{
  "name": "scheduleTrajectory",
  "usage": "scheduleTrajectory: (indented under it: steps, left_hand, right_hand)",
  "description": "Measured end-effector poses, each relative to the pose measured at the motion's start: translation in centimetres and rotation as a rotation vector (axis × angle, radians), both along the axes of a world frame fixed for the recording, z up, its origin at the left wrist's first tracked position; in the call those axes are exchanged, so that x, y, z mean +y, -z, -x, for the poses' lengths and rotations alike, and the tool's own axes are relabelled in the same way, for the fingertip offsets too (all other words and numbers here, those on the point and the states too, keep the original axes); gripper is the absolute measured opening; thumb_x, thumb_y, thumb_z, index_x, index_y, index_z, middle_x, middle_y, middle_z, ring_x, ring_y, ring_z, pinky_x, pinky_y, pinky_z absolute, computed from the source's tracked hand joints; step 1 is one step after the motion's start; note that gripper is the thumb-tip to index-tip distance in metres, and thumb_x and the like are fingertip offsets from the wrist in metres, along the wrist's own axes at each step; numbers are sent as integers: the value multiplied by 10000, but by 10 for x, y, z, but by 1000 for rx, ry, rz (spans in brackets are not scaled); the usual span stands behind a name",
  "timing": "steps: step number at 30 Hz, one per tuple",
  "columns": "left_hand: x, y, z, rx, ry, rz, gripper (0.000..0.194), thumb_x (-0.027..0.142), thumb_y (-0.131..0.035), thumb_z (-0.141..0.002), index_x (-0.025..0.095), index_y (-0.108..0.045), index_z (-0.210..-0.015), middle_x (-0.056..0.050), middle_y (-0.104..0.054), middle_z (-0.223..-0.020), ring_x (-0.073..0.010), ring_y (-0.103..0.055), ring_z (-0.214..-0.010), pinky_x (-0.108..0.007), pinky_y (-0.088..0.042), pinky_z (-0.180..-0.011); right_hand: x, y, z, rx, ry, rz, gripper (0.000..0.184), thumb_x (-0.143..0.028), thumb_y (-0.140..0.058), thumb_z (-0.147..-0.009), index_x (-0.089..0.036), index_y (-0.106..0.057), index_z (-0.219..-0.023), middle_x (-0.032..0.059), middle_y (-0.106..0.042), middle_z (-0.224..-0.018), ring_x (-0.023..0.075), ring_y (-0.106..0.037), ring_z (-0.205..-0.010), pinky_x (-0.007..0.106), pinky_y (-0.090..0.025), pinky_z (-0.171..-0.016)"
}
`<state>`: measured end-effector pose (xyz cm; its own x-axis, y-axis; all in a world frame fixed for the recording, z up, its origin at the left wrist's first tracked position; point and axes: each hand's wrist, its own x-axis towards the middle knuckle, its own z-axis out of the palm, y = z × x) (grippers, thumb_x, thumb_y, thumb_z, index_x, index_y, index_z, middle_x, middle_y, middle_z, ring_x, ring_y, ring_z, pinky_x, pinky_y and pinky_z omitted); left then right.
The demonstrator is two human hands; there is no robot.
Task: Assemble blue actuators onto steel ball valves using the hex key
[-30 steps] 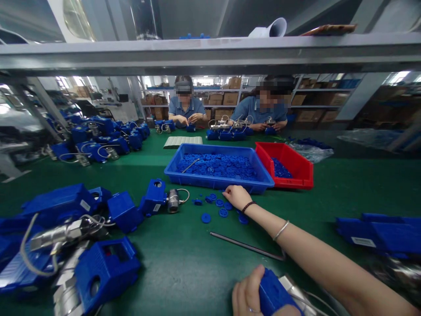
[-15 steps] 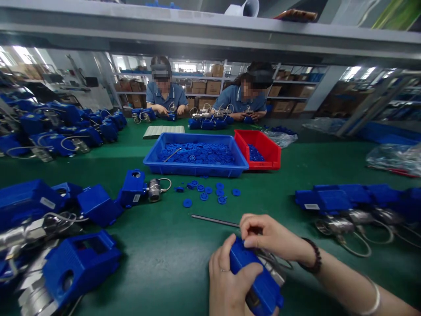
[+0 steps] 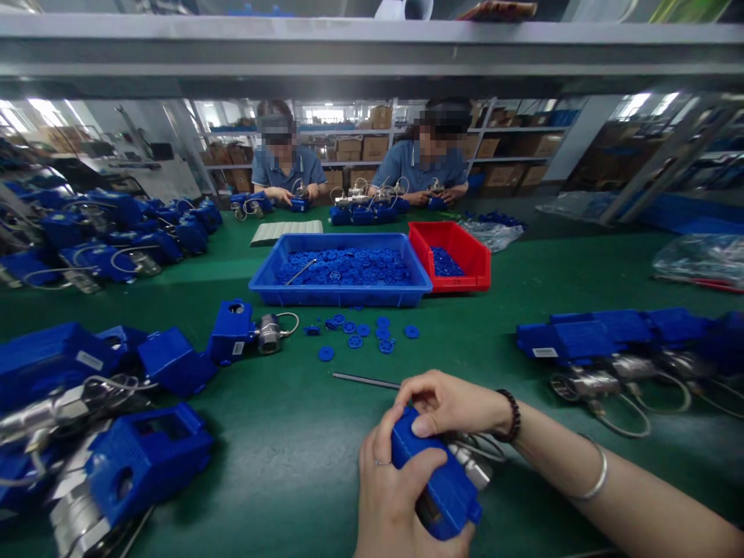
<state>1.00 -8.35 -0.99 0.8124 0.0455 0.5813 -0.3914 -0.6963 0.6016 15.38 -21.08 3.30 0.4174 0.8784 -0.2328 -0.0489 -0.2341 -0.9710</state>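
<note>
Near the front of the table, a blue box-shaped housing (image 3: 446, 490) lies tilted between my hands. My left hand (image 3: 387, 492) is wrapped round its near left side, with the thumb across the top face. My right hand (image 3: 450, 401) has its thumb and bent fingers on the far end of the same housing; any small part under those fingertips is hidden. A silver metal fitting (image 3: 475, 470) with a thin cable sticks out on the housing's right side. Just beyond my right fingers lies a thin metal rod (image 3: 363, 380). Several small blue spoked wheels (image 3: 354, 341) are scattered farther back.
A blue tray (image 3: 342, 294) of small wheels and a red bin (image 3: 481, 271) stand mid-table. Blue housings with metal fittings crowd the left (image 3: 174, 360) and right (image 3: 587, 341). Two people work across the table. A shelf beam (image 3: 372, 58) crosses overhead.
Both hands and the housing have shifted slightly left in view. My right hand now lies flatter over the housing's far end, its thumb resting on the top face.
</note>
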Motion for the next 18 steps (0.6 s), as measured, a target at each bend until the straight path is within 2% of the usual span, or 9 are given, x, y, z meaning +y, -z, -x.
scheduleTrajectory:
  steps: [5, 8, 11, 14, 18]
  left_hand:
    - [5, 3, 0, 24, 56, -52, 616, 201, -775, -482, 298, -594, -1062, -78, -249, -1425, -338, -449, -1158, -508, -495, -863]
    - [2, 2, 0, 55, 27, 4, 636, 153, -767, -444, 306, -597, -1037, -60, -247, -1430, -347, -430, -1164, -533, -465, -888]
    - [-2, 1, 1, 64, 10, 33, 666, 113, -746, -417, 309, -592, -1035, -56, -259, -1421, -350, -422, -1163, -534, -451, -894]
    - [-4, -1, 1, 69, -3, 36, 666, 101, -731, -419, 312, -591, -1035, -62, -273, -1403, -345, -430, -1154, -522, -457, -885]
    - [-3, -2, 1, 62, -15, 27, 653, 106, -737, -443, 306, -582, -1045, -78, -281, -1400, -344, -425, -1182, -525, -451, -912]
  right_hand:
    - [12, -6, -19, 5, -164, 111, 636, -609, -833, -523, -125, -589, -855, -83, -443, -519, 62, -366, -453, 160, -256, -408]
    - [17, -14, -24, -141, -238, 114, 593, -618, -818, -544, -136, -583, -797, -88, -412, -524, 63, -344, -466, 165, -231, -410]
    - [19, -20, -23, -292, -239, 82, 569, -629, -801, -572, -131, -595, -756, -60, -450, -601, 68, -345, -523, 175, -231, -443]
    - [15, -14, -20, -282, -192, 67, 569, -633, -788, -598, -129, -613, -794, -50, -470, -641, 71, -356, -542, 178, -253, -467]
    - [8, 5, -17, -105, -138, -55, 603, -656, -768, -614, -130, -622, -872, -14, -541, -744, 99, -469, -628, 200, -377, -557]
